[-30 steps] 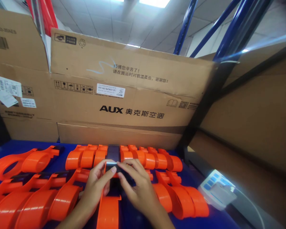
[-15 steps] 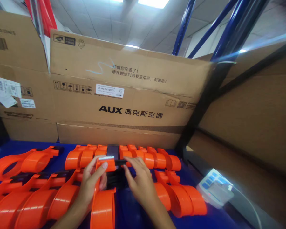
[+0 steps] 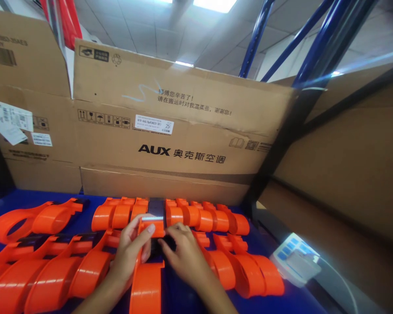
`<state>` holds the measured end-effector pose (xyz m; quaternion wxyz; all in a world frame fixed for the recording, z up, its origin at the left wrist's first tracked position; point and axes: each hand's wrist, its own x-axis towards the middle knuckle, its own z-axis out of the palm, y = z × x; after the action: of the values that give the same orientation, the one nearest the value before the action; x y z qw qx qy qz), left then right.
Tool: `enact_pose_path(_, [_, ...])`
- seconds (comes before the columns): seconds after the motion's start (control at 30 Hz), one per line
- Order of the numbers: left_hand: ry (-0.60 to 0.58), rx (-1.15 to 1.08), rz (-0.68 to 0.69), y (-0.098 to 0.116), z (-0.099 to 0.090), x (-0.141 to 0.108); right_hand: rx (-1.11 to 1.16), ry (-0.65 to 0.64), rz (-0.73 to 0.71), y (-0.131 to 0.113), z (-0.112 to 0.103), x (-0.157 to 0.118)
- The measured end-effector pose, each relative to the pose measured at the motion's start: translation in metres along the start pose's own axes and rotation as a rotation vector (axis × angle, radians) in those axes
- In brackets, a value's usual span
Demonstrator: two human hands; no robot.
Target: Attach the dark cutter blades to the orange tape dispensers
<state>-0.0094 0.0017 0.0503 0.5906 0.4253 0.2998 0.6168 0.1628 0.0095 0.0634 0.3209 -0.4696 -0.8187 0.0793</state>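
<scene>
My left hand [image 3: 132,244] is closed around the head of an orange tape dispenser [image 3: 146,285], thumb on its front. A toothed pale blade [image 3: 152,218] runs along the top edge, and the wide orange ring hangs below. My right hand [image 3: 185,250] is closed, with its fingertips against the right end of the same head. The black rod-shaped part at that end is mostly hidden now by the fingers and the head. Behind the hands lies a dark block-like thing [image 3: 156,208], partly covered.
More orange dispensers stand in rows on the blue surface [image 3: 183,301], left [image 3: 54,279], right [image 3: 249,272] and at the back [image 3: 175,213]. A white device with blue buttons [image 3: 294,257] and a cable sits at right. A cardboard wall [image 3: 183,135] and dark rack post [image 3: 275,152] bound the space.
My right hand has moved left, up to the dispenser's head. The black part that stuck out between them has gone from sight. The view has shifted slightly.
</scene>
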Motion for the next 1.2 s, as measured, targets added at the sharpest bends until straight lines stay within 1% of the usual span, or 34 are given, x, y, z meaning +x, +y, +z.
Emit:
enact_pose_path(0.13, [-0.002, -0.006, -0.004, -0.001, 0.001, 0.001, 0.001, -0.05, -0.081, -0.002, -0.004, 0.002])
enact_pose_path(0.2, [0.009, -0.008, -0.01, 0.0, 0.002, 0.002, 0.001, -0.038, -0.086, -0.002, -0.005, 0.002])
enact_pose_path(0.4, [0.04, 0.002, -0.037, 0.0, 0.004, 0.004, 0.074, 0.112, -0.045, 0.0, -0.011, 0.003])
enact_pose_path(0.53, [0.045, 0.009, -0.056, -0.003, 0.004, 0.004, 0.205, 0.228, -0.018, -0.005, -0.016, 0.003])
enact_pose_path(0.63, [0.019, 0.031, -0.052, -0.004, 0.004, 0.003, 0.329, 0.272, -0.002, -0.008, -0.018, 0.002])
enact_pose_path(0.73, [-0.029, 0.08, -0.042, -0.002, 0.006, 0.002, 0.415, 0.258, -0.006, -0.011, -0.019, 0.001])
enact_pose_path(0.9, [-0.083, 0.142, -0.021, 0.0, 0.012, -0.002, 0.46, 0.201, 0.01, -0.014, -0.019, 0.0])
enact_pose_path(1.07, [-0.116, 0.147, -0.044, -0.001, 0.012, -0.004, 0.493, 0.226, 0.045, -0.015, -0.02, 0.0])
enact_pose_path(1.2, [-0.107, 0.144, -0.061, -0.002, 0.012, -0.004, 0.514, 0.238, 0.054, -0.015, -0.021, 0.001])
